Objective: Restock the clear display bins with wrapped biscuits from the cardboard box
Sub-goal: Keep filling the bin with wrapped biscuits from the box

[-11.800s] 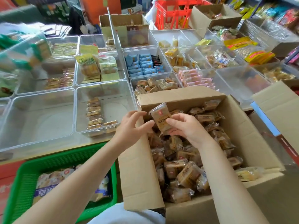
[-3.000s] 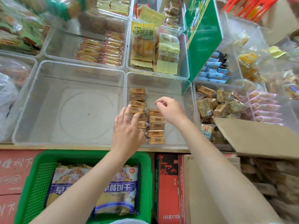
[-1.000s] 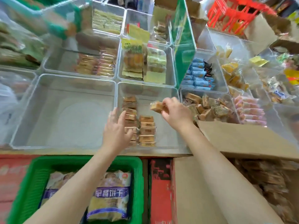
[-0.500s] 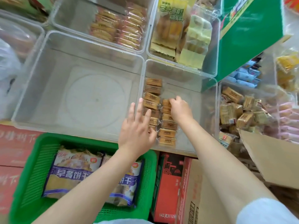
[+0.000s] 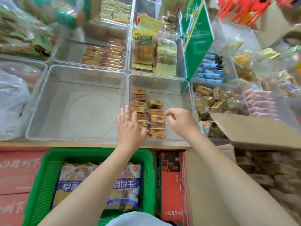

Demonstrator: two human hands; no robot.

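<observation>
My right hand (image 5: 182, 122): thumb and forefinger pinch the clear wrapper edge of a biscuit (image 5: 157, 118) in the right-hand row. My left hand (image 5: 130, 128): fingers straight and slightly spread, resting against the left row (image 5: 138, 103) of biscuits. Both rows lie flat in the near clear bin (image 5: 160, 82). The bin (image 5: 78, 74) to its left holds nothing visible. The cardboard box (image 5: 254, 129) sits at right, flap open. A green basket (image 5: 47, 167) stands below.

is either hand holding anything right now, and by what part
The right hand pinches the clear wrapper end of a brown wrapped biscuit in the right-hand row. The left hand holds nothing; its straight fingers rest against the left-hand row of biscuits.
</observation>
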